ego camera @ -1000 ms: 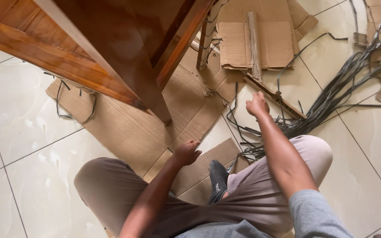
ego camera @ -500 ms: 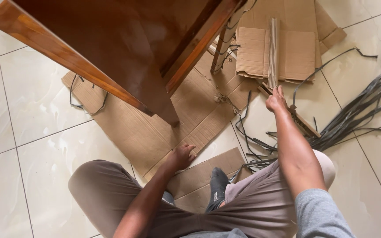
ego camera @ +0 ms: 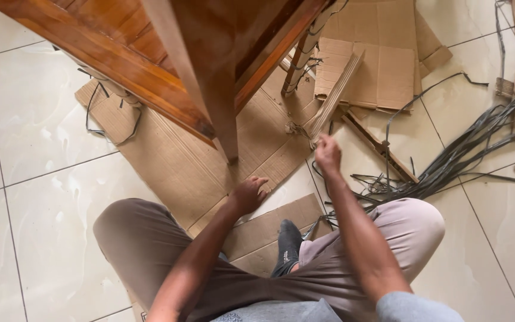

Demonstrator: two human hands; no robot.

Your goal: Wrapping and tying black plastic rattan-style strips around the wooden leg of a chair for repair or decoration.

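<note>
We are sitting on the tiled floor [ego camera: 37, 131] under a brown wooden chair [ego camera: 168, 53]. Our left hand [ego camera: 248, 194] is resting open on a flat cardboard sheet [ego camera: 180, 161], just beside the chair leg [ego camera: 225, 128]. Our right hand [ego camera: 328, 154] is closing its fingers on a thin dark strand; we cannot tell how tight. The strand is lying near a pile of dark strands [ego camera: 448, 161] on the right. More cardboard pieces [ego camera: 382, 71] are lying behind it.
</note>
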